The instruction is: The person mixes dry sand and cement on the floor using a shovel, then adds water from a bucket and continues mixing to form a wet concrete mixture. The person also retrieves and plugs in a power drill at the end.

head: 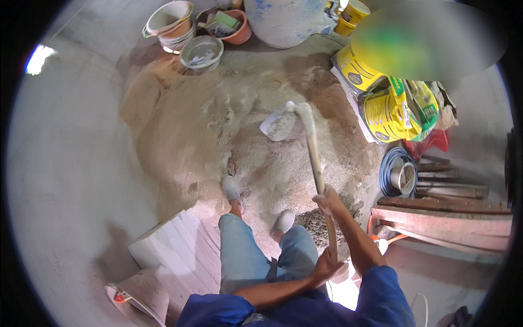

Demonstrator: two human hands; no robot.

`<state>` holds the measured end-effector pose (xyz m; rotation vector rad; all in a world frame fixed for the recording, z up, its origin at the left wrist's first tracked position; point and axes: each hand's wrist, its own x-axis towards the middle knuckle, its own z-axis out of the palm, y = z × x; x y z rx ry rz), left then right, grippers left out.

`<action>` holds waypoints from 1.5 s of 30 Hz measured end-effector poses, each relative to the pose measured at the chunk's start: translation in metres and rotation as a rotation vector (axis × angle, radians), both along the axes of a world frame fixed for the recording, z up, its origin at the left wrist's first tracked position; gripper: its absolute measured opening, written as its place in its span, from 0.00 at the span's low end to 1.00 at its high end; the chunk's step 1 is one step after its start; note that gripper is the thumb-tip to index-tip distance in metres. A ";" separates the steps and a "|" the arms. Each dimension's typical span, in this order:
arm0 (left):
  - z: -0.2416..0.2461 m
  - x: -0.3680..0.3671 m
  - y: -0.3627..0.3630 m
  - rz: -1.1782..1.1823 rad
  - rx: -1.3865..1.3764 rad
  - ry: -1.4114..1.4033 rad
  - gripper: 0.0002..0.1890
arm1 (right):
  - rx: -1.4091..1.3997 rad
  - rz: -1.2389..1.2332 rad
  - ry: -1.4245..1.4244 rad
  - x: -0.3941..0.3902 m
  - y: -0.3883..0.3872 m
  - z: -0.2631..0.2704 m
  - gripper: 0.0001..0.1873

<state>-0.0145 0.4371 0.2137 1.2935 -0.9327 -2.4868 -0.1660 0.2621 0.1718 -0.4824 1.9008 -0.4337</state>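
Observation:
A long-handled hoe with a wooden handle [314, 155] slants up over a broad heap of sand [184, 122]. My left hand [325, 265] grips the handle near its lower end, close to my thigh. Farther up the same handle, my right hand [330, 201] is closed around the wood. At the far end, the pale metal blade [282, 122] bears grey-white material above the sand; whether it touches the heap cannot be told. Dark, clumpy mortar-like material [320, 225] lies below my right hand, beside my right shoe.
Stacked buckets [169, 20], a grey basin [201, 53] and a large drum [284, 20] line the far side. Yellow containers [386, 114], a coiled blue hose [386, 171] and wooden boards [441, 222] stand right. Pale blocks [175, 241] and a tipped bucket [143, 294] are near left.

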 end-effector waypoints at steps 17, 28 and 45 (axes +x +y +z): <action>-0.150 0.171 -0.329 0.102 -0.374 -0.462 0.31 | -0.252 0.159 0.147 0.171 -0.311 -0.211 0.20; -0.126 0.269 -0.333 0.583 0.433 -0.096 0.20 | 0.010 0.548 0.154 0.291 -0.342 -0.276 0.20; 0.024 0.115 -0.205 0.470 0.387 -0.182 0.24 | 0.130 0.247 -0.320 0.183 -0.179 -0.146 0.14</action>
